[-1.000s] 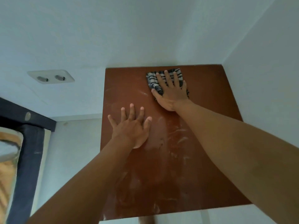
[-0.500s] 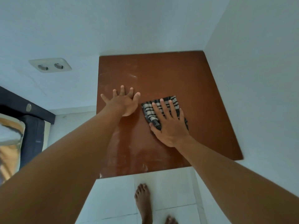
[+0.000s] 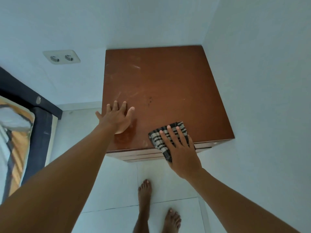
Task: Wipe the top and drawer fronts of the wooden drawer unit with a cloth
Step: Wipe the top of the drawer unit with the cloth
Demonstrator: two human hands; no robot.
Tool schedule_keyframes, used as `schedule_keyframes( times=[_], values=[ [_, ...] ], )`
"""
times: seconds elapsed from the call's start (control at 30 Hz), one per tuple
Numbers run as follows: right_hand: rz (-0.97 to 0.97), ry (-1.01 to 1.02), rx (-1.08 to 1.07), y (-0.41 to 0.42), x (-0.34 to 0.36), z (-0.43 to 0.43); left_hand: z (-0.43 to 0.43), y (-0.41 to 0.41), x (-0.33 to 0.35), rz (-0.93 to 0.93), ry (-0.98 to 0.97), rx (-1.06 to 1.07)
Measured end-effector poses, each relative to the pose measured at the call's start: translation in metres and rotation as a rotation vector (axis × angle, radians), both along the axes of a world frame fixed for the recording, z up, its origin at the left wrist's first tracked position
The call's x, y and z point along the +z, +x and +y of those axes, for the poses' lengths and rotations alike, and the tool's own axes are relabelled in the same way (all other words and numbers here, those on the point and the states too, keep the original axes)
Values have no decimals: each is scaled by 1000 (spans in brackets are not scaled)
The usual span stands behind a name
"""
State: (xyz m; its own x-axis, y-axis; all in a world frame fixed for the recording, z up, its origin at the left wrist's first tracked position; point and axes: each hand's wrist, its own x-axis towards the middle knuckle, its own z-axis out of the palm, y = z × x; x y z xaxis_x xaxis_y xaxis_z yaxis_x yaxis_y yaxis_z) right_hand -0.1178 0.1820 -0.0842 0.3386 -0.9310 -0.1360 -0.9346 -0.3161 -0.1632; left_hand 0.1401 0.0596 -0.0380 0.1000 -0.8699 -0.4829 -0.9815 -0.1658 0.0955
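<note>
The wooden drawer unit (image 3: 165, 84) stands in the room's corner, its reddish-brown top facing me with faint smears and small dark specks. My right hand (image 3: 180, 151) presses a black-and-beige checked cloth (image 3: 158, 138) flat at the front edge of the top; part of the cloth hangs over the edge. My left hand (image 3: 117, 117) lies flat, fingers spread, on the top near its left front corner. A narrow strip of the drawer fronts (image 3: 143, 156) shows below the front edge.
White walls close in behind and to the right of the unit. A double wall socket (image 3: 61, 57) sits left of it. A dark bed frame with bedding (image 3: 25, 121) is at the far left. My bare feet (image 3: 144, 194) stand on pale floor tiles.
My right hand has dragged the cloth from the back of the top toward me to the front edge. My left hand has stayed flat on the top, near its left side.
</note>
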Motion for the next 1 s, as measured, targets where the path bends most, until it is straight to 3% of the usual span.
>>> schedule_keyframes(
  times=[0.3, 0.47, 0.73, 1.0],
  values=[
    [-13, -42, 75, -15, 10, 46, 30, 26, 5, -1, -21, 65],
    [-134, -96, 191, -12, 36, 37, 17, 37, 30, 24, 5, 117],
    [-237, -152, -9, 63, 95, -138, -48, 57, 50, 92, -3, 93],
    [-217, -130, -161, 141, 77, -342, -121, 87, 0, 149, 3, 1]
  ],
)
